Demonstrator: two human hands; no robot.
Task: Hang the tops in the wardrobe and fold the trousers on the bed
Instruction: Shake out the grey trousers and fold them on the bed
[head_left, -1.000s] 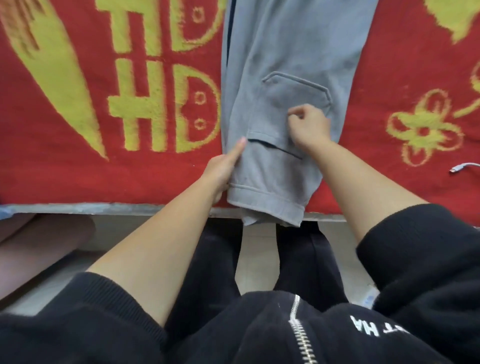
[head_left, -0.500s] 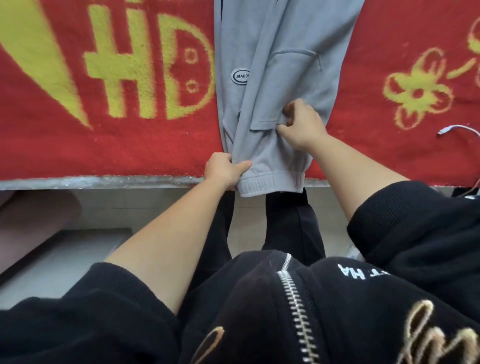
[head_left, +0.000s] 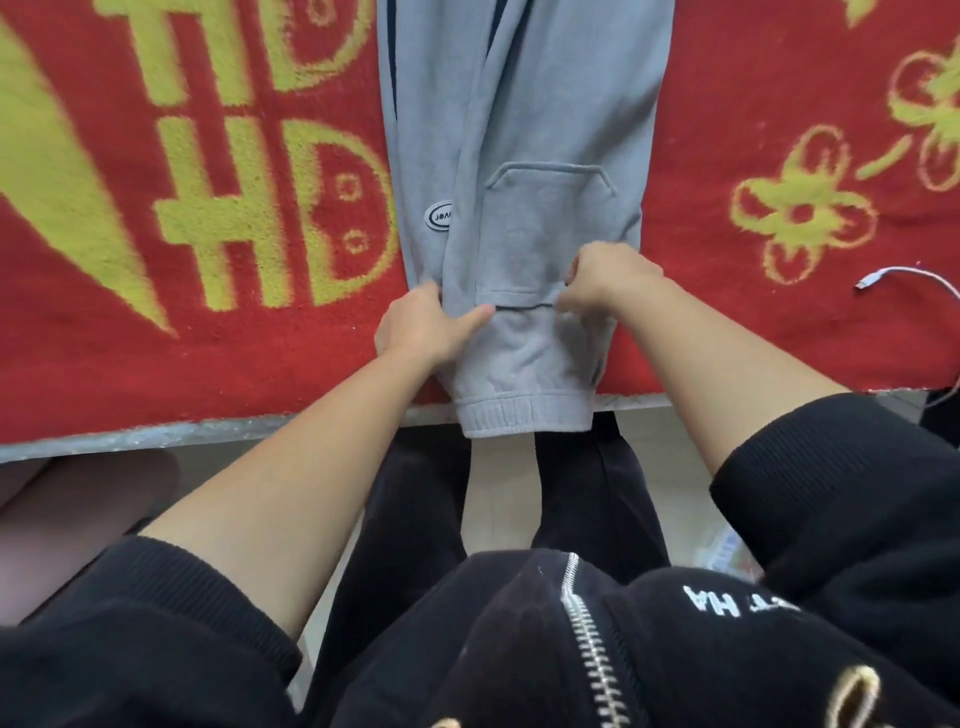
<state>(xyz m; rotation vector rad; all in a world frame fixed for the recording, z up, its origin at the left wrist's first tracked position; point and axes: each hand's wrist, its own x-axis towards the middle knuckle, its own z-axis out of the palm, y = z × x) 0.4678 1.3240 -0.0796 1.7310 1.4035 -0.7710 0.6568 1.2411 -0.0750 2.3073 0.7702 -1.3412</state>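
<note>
Left hand (head_left: 423, 330) and right hand (head_left: 610, 280) pinch the trousers (head_left: 545, 104), cuff (head_left: 524, 415) just behind the fingers. Best to lift both sides level.

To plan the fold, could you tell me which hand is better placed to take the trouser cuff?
Left, probably: the left hand grips the trousers nearer the cuff; the right hand pinches higher, by the pocket.

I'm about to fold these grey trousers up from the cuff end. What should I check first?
1. Left hand grips the grey cotton sweatpants at their left edge: ok.
2. Right hand pinches fabric below the patch pocket: ok.
3. Ribbed cuff on the red-and-yellow blanket: not ok, it overhangs the edge.
4. Legs stacked evenly: cannot tell.
5. White cable apart from sweatpants: ok.
</note>
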